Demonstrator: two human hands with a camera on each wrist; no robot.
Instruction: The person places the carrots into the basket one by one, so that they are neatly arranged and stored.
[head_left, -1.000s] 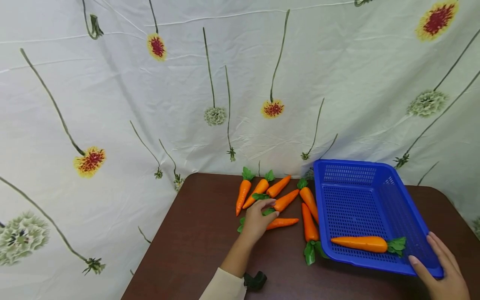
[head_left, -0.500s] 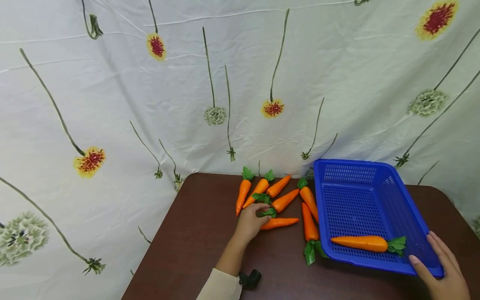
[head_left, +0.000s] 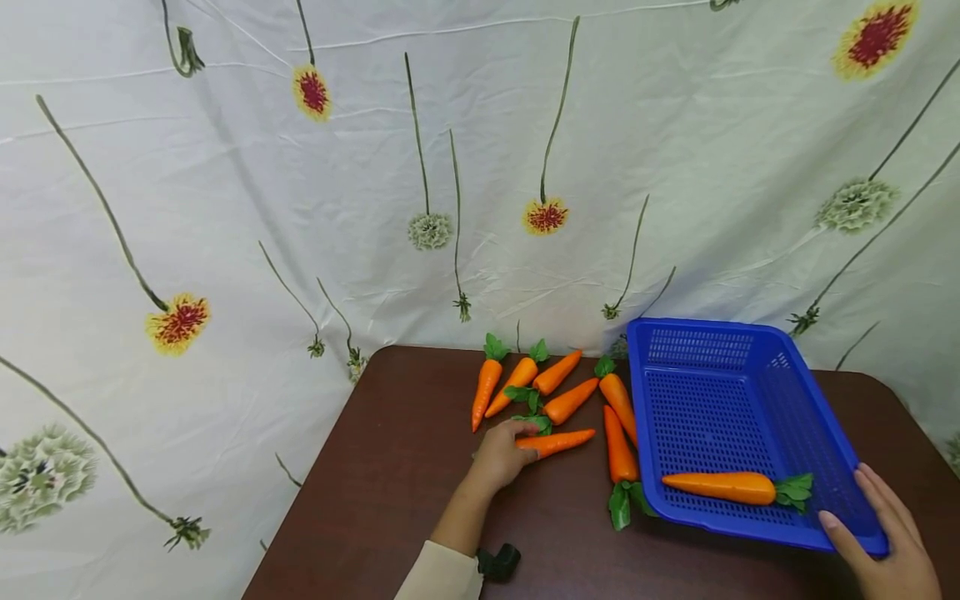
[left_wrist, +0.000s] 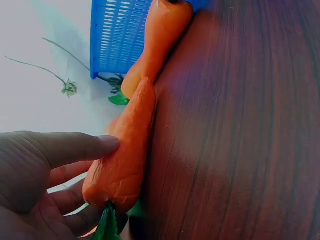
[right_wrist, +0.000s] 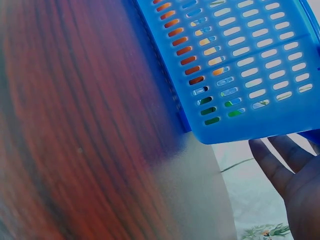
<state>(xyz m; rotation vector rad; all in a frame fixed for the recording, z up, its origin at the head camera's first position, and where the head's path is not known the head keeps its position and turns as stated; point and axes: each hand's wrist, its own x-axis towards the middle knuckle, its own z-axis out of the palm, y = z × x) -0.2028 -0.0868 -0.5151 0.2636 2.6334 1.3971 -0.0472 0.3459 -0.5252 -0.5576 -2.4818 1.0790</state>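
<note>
My left hand (head_left: pixel 501 454) pinches an orange carrot (head_left: pixel 558 443) near its leafy end, the thumb on one side and fingers behind it. In the left wrist view, the carrot (left_wrist: pixel 124 155) lies slantwise with its tip pointing away from the palm and green leaves at the near end. My right hand (head_left: pixel 896 542) rests at the near right corner of a blue plastic basket (head_left: pixel 720 327), thumb at the front rim and fingers along the right rim. In the right wrist view, its straight fingers (right_wrist: pixel 274 167) meet the basket's edge. One carrot (head_left: pixel 723 487) with leaves lies inside the basket.
Several more carrots lie on the dark brown table (head_left: pixel 397 467), among them one carrot (head_left: pixel 487 383) at the back left and one carrot (head_left: pixel 618 446) beside the basket's left wall. A white flowered cloth (head_left: pixel 360 167) hangs behind the table.
My left hand has drawn back from above the carrots and lowered onto the nearest one, whose tip has swung slightly away from me. The right hand and basket have stayed in place.
</note>
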